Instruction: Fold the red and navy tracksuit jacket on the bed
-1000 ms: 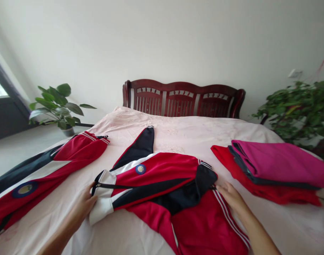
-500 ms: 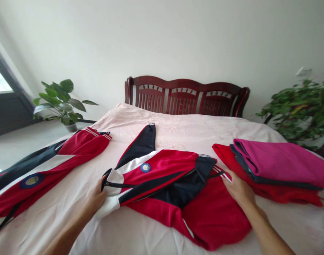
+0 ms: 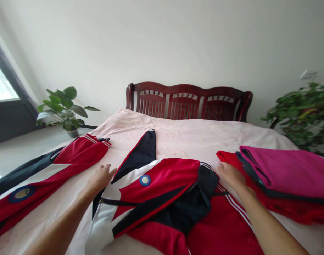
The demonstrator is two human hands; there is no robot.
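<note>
A red, white and navy zip jacket [image 3: 162,177] with a round badge lies on the bed in front of me, one navy sleeve [image 3: 140,156] stretched toward the headboard. My left hand [image 3: 102,177] is just beside the jacket's white collar end, fingers extended and holding nothing. Over by the striped hem, my right hand [image 3: 231,173] hovers with its fingers apart from the cloth, between the jacket and the stack of clothes. Underneath the jacket's right part lies a red piece with white stripes [image 3: 228,219].
A second red, white and navy jacket [image 3: 55,173] lies at the left. Folded magenta cloth [image 3: 289,170] tops a stack with dark and red clothes [image 3: 279,209] at the right. Beyond are the wooden headboard [image 3: 188,101] and potted plants [image 3: 63,109] on both sides.
Both hands have let go of the jacket and moved slightly away from the viewer. Its collar end now lies flatter on the bed, and the camera view has tilted up a little.
</note>
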